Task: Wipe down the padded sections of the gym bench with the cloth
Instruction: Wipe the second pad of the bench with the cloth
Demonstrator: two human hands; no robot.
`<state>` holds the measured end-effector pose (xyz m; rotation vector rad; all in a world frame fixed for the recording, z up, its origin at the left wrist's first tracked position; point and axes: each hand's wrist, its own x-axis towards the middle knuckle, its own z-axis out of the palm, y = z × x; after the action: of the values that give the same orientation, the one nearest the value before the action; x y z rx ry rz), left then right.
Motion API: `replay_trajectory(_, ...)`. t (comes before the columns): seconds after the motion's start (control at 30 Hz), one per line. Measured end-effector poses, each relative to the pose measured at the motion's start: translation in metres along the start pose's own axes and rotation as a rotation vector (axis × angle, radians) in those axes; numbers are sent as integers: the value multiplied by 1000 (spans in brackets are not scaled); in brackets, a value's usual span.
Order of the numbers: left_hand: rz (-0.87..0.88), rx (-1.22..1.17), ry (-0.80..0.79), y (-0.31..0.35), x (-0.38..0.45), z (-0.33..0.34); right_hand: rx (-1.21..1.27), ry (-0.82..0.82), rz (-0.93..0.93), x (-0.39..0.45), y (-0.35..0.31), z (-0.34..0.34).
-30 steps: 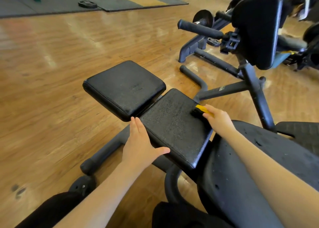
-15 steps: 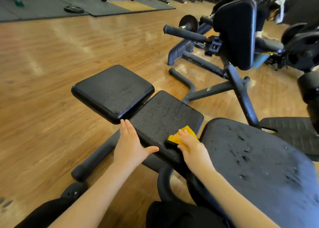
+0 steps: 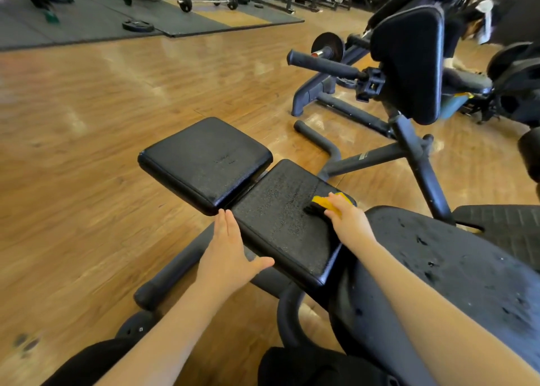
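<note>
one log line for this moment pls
step: wiping middle pad | right hand: pressing yellow cloth on the pad's far right part | left hand: flat on pad's left edge | end pad: untouched

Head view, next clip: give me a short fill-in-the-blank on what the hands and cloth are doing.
1. The right hand presses a ____-coloured cloth onto the middle pad.
2. The left hand rests against the middle pad's ____ edge.
3. The far pad has ____ hands on it.

Missing words: yellow; left; no
</note>
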<state>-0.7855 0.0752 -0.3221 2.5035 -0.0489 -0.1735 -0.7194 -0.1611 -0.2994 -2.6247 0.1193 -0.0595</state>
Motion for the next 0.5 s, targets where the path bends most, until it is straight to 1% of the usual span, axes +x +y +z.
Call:
replay_trajectory(0.13, -30, -19, 10, 6, -4, 4, -69, 6, 35, 23, -4, -6)
replay_trajectory(0.23, -71, 7, 61, 2, -2, 4, -74, -7, -14, 27, -8, 6)
replay_trajectory(0.33, -106, 8, 71, -5, 5, 0, -32, -31, -70, 18, -17, 20)
replay_trajectory(0.4, -123, 18, 80, -10, 9, -2, -27, -68, -126, 5, -26, 27)
replay_trajectory(0.5, -137, 30, 90, -16, 9, -3, -33, -160, -291, -27, -41, 39)
